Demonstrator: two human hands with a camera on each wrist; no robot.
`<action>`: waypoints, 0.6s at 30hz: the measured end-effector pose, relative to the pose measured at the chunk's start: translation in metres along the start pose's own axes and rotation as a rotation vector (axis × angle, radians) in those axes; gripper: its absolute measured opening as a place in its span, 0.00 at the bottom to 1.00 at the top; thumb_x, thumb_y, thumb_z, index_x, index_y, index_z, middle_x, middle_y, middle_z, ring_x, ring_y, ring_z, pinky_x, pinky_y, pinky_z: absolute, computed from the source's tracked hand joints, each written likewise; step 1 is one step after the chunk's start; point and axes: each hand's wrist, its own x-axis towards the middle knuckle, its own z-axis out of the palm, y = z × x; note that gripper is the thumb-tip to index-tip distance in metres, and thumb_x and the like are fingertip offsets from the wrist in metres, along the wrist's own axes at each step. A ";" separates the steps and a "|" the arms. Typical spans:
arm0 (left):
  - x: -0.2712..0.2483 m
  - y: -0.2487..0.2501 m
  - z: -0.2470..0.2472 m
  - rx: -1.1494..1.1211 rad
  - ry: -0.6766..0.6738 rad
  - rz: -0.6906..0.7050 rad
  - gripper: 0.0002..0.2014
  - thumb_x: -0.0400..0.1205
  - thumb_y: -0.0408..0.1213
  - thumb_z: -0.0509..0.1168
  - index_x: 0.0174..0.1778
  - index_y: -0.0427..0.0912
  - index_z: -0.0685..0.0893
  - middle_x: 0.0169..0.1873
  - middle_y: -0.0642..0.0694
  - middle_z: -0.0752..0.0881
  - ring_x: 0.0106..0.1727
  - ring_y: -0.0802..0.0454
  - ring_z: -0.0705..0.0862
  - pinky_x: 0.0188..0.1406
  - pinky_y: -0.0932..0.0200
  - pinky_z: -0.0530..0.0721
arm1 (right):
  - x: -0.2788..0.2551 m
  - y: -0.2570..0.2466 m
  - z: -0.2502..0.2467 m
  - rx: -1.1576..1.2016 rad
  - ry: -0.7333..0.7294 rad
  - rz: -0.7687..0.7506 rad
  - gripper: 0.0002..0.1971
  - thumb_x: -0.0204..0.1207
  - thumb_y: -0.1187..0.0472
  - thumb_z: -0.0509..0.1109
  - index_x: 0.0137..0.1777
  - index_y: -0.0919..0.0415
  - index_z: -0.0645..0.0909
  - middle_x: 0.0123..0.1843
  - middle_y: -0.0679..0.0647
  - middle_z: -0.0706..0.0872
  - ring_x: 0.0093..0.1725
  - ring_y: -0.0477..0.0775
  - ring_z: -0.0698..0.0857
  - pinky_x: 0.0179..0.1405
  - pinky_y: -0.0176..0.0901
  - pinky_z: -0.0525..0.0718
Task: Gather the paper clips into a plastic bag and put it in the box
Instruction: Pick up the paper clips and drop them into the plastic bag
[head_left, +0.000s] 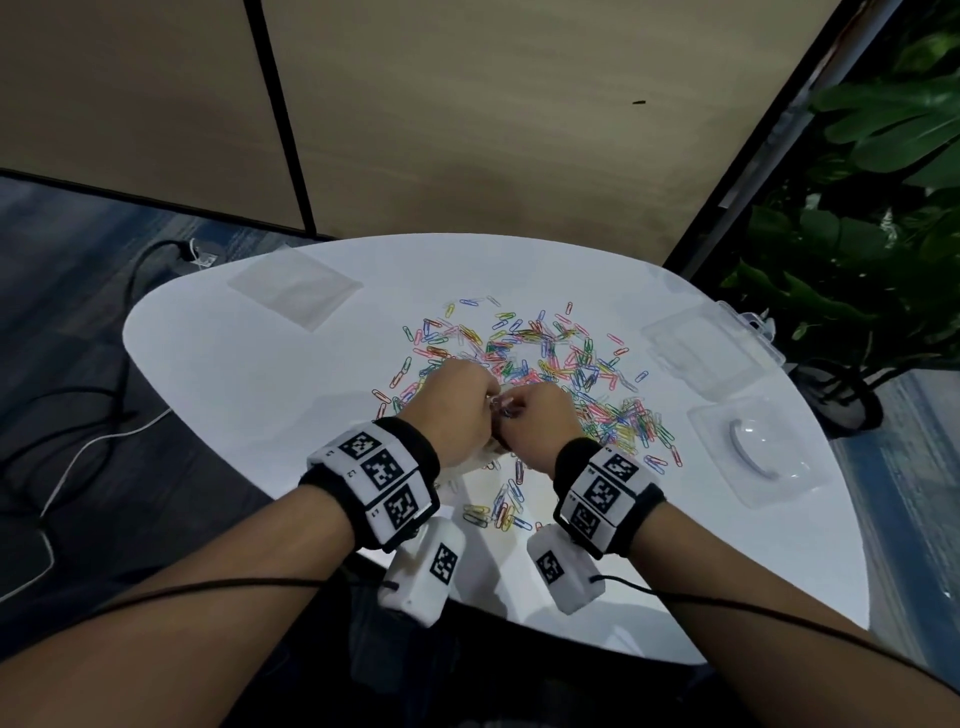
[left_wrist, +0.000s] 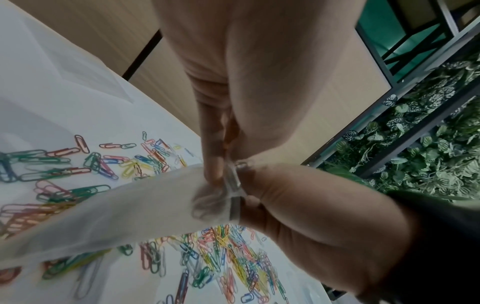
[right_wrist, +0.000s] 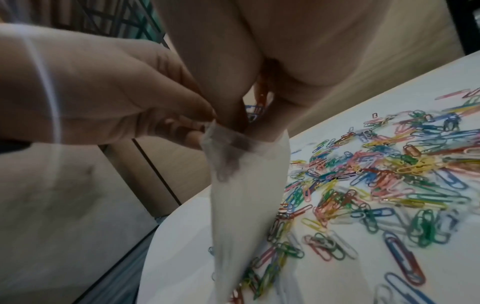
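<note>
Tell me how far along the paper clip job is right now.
Early. Done: nothing bagged that I can see. In hand: left hand and right hand both pinch the mouth of the clear plastic bag. Left: the coloured paper clips lie scattered on the white table; the clear plastic box waits.

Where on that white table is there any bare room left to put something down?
Bare table shows left of the hands, between the flat bag at the far left and the near edge. A strip at the far edge, beyond the paper clips, is bare too. The middle is crowded with clips; the right side holds the clear box and lid.
</note>
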 end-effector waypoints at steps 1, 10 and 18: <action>0.000 0.000 -0.001 -0.003 -0.001 -0.004 0.11 0.79 0.26 0.63 0.42 0.38 0.91 0.35 0.40 0.88 0.39 0.44 0.85 0.36 0.58 0.79 | 0.000 -0.003 -0.001 -0.031 -0.012 -0.021 0.07 0.75 0.68 0.71 0.46 0.59 0.91 0.35 0.51 0.85 0.34 0.48 0.81 0.36 0.33 0.76; 0.001 -0.005 -0.017 -0.066 0.046 -0.007 0.13 0.81 0.27 0.62 0.48 0.40 0.92 0.37 0.42 0.89 0.43 0.45 0.88 0.41 0.58 0.85 | -0.003 -0.004 -0.021 0.091 0.012 -0.235 0.13 0.75 0.69 0.69 0.52 0.55 0.91 0.51 0.48 0.92 0.48 0.45 0.90 0.50 0.34 0.87; -0.006 -0.012 -0.035 -0.097 0.110 -0.088 0.15 0.78 0.23 0.57 0.33 0.35 0.87 0.28 0.42 0.82 0.42 0.39 0.88 0.49 0.53 0.88 | -0.021 0.042 -0.030 0.118 -0.046 0.004 0.21 0.70 0.59 0.81 0.62 0.57 0.82 0.50 0.51 0.89 0.40 0.52 0.91 0.39 0.49 0.92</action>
